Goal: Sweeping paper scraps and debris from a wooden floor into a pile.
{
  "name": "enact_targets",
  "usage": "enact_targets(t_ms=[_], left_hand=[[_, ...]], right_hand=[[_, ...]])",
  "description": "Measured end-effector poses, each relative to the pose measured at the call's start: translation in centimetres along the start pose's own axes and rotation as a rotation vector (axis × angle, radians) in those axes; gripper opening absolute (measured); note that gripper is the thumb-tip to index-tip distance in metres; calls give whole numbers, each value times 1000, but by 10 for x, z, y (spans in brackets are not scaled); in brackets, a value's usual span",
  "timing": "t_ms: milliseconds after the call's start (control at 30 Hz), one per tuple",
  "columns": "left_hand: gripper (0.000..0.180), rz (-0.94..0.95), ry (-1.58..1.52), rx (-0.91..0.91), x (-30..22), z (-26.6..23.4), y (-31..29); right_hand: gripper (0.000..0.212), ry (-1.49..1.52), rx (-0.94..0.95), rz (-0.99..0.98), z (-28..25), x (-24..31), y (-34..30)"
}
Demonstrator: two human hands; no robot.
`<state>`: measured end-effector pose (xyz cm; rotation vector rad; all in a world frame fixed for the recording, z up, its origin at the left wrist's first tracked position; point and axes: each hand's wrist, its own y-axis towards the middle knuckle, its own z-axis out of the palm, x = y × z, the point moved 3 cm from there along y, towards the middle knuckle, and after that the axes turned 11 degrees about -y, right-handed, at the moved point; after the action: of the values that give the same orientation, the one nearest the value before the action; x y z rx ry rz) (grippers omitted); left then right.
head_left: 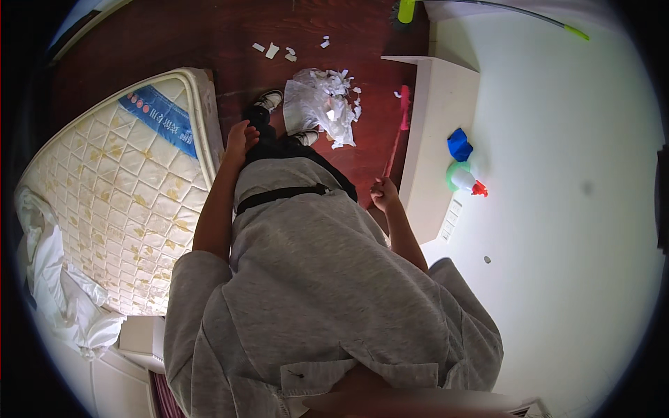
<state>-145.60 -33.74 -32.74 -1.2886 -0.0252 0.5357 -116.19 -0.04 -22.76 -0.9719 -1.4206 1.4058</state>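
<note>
floor dim | wall bright | fisheye bend, black corners | lower edge blurred

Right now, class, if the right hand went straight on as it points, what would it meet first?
The right hand would likely meet the plastic on the floor, though depth is unclear.

The long-handled tool is loud pinkish red, floor kinda dark reddish brown, mattress cream with diamonds and gold leaves, shirt just grey.
</note>
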Motion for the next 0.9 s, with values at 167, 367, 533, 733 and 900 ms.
enact_targets(t_ms=[167,367,533,733,900], left_hand=[[24,32,107,34,3,9,30],[23,71,322,89,5,17,58],[24,80,400,115,-8,22,58],[24,160,463,108,-21,11,70],[24,150,521,121,-27,13,76]], right_hand=[[14,23,60,-98,23,-37,-64],[13,80,13,-292,23,-68,-102],[13,22,-81,-387,32,-72,-83],[13,102,3,-206,19,-28,-31],[11,93,222,23,60,-53,-65]])
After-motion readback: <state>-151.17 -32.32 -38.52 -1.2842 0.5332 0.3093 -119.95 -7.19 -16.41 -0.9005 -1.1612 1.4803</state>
